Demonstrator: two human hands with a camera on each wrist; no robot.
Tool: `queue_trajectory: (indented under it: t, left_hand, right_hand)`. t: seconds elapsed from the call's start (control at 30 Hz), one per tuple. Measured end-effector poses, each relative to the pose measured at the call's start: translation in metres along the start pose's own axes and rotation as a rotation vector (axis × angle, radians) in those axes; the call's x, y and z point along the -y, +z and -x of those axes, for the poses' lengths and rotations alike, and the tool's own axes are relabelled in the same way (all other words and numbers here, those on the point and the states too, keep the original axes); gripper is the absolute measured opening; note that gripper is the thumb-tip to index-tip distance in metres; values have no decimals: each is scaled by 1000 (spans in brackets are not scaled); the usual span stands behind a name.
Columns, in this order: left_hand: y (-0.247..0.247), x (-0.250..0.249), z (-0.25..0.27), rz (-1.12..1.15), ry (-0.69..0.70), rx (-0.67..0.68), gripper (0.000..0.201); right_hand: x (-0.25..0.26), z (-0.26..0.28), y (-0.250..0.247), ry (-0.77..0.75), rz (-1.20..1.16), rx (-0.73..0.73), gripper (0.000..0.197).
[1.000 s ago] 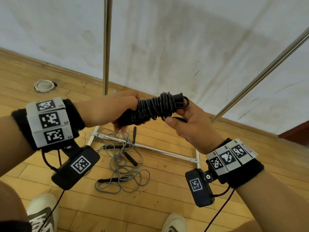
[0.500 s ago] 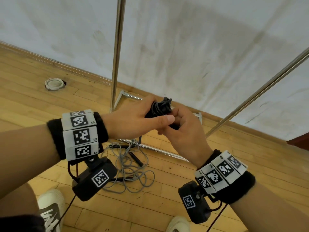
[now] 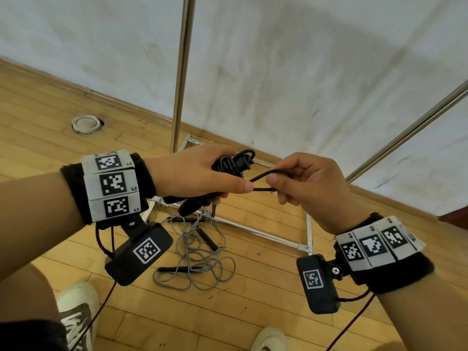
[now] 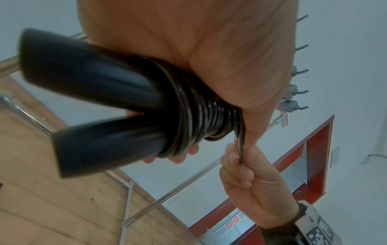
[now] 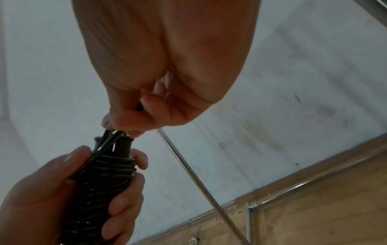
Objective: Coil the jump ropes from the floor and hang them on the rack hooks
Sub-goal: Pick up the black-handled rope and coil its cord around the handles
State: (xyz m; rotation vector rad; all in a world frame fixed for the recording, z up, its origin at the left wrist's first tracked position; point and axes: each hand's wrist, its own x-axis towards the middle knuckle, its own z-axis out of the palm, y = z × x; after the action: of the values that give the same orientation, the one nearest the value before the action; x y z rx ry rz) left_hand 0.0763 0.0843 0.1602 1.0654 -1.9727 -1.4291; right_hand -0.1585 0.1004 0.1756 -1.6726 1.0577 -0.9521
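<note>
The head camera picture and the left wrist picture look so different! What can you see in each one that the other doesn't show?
Only the head view shows the grey ropes tangled on the floor, the shoes and both wristbands. Only the left wrist view shows the rack hooks and the two handle ends up close. Both show the left hand gripping the wound black rope and the right hand pinching its loose loop.

The right hand (image 3: 311,186), close against the left hand (image 3: 200,176) half a second ago, has drawn apart to the right. A loop of black cord (image 3: 268,179) now spans the gap, pinched in its fingers. The black jump rope wound round its two handles (image 3: 228,165), shown crosswise a second ago, now points away.
</note>
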Motion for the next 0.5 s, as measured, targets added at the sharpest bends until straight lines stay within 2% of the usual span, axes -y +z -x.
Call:
queue_trajectory:
  t: [0.1,0.23,0.33,0.43,0.5]
  left_hand:
    - [2,0,-1,21,-2,-22,21]
    - [3,2,-4,20,-32,-50,34]
    - [6,1,-3,9,-31,-54,41]
    - [10,-1,-3,-59,-34,-67,62]
    - [12,-2,-4,-103,-21,-74,67]
  right_hand:
    - [0,0,-1,35,-169,-49,16]
    - [0,-3,-2,52,-349,-93,15]
    - [0,-3,1,49,-292,-121,18]
    - [0,-3,10,23,-185,-112,19]
    - [0,-4,16,14,-131,-117,16]
